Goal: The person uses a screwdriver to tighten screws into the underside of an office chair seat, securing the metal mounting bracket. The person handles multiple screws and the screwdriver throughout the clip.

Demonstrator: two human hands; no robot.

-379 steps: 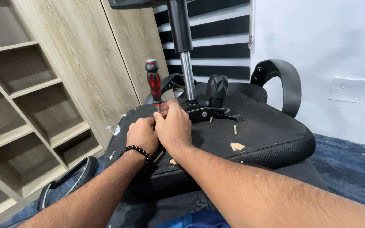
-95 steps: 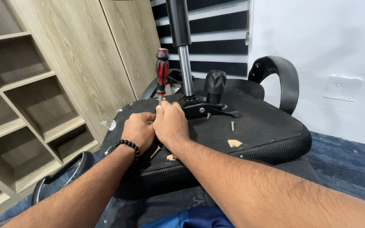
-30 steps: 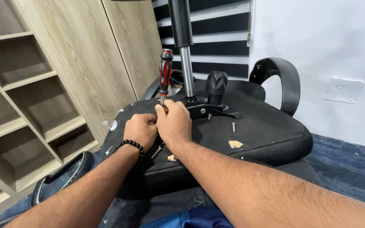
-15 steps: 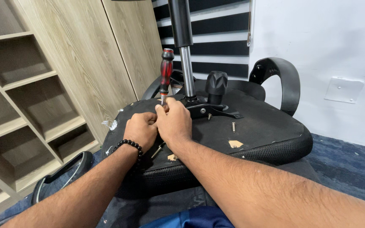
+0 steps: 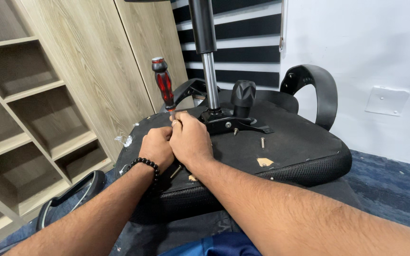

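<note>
Red-and-black screwdriver point(image 5: 163, 85) stands upright at frame centre-left on the upturned chair seat point(image 5: 300, 142); right hand point(image 5: 190, 140) pinches its thin steel shaft, left hand point(image 5: 156, 148) curled alongside. Light, stiff, probably slippery low down; the handle's the better hold.

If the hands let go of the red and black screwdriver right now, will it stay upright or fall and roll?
The screwdriver stands nearly upright on its thin tip, steadied by the right hand and left hand, so it would probably tip over. Its rounded handle looks apt to roll on the upturned chair seat. It seems stiff and top-heavy.
</note>
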